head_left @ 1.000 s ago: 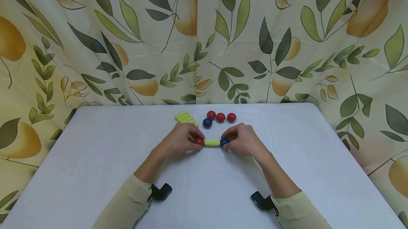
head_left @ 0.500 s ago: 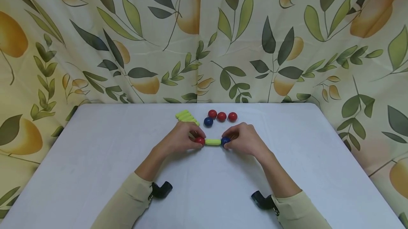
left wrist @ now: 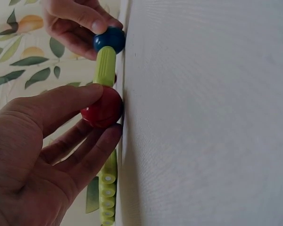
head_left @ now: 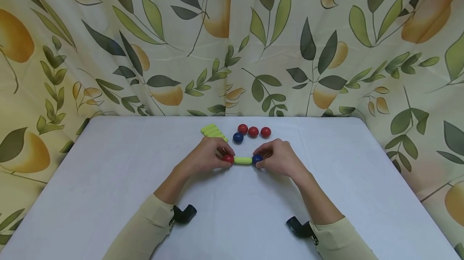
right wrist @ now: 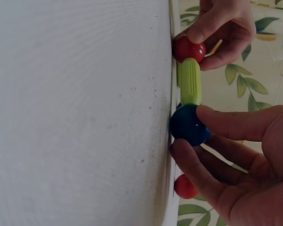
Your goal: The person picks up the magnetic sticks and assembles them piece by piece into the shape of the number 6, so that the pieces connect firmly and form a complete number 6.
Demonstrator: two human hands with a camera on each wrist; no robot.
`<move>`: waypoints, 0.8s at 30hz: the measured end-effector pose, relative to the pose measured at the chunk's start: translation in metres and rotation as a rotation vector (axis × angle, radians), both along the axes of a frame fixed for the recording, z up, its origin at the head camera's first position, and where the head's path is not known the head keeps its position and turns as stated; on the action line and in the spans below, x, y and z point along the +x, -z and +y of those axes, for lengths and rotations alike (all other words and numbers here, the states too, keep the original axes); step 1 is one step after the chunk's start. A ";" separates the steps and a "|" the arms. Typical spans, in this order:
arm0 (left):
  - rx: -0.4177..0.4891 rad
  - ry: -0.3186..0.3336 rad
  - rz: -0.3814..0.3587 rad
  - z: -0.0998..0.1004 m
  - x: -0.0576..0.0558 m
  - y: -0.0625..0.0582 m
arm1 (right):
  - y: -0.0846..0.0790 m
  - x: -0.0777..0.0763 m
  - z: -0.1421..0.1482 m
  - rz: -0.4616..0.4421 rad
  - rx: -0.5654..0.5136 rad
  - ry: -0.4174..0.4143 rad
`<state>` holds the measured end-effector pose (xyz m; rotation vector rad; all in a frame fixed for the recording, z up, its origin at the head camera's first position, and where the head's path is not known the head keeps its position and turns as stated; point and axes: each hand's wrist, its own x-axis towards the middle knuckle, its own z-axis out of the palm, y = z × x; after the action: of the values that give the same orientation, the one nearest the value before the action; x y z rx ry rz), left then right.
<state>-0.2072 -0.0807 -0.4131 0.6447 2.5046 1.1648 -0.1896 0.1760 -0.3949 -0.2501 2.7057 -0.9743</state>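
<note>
A lime-green ridged rod (head_left: 243, 160) lies level between a red ball (left wrist: 104, 109) at its left end and a blue ball (right wrist: 188, 125) at its right end, each ball meeting the rod. My left hand (head_left: 209, 155) pinches the red ball between thumb and fingers. The blue ball is pinched the same way by my right hand (head_left: 280, 158). In the head view the fingers partly cover both balls. Both hands are low over the white table, around its middle.
Behind my left hand several green rods (head_left: 214, 131) lie side by side, their ends showing pale round spots. Three red balls (head_left: 253, 132) and a second blue ball (head_left: 238, 138) sit beyond the hands on the white-covered table (head_left: 232, 219). A leaf-and-fruit patterned curtain (head_left: 174, 42) hangs behind.
The head view has shifted slightly, so everything sits a little higher and further right. Both hands keep the same hold on the red and blue balls at the rod's ends.
</note>
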 end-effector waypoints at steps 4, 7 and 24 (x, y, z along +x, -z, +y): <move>0.000 0.001 0.005 0.000 0.000 0.000 | 0.000 0.000 0.000 -0.001 0.000 -0.005; 0.000 0.004 0.009 0.000 0.000 0.000 | 0.000 0.000 0.000 -0.001 0.001 -0.006; 0.005 0.011 0.010 -0.002 0.000 -0.001 | -0.001 0.000 0.000 -0.003 -0.002 -0.008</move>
<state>-0.2074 -0.0822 -0.4125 0.6664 2.5037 1.1678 -0.1899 0.1756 -0.3938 -0.2593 2.6993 -0.9751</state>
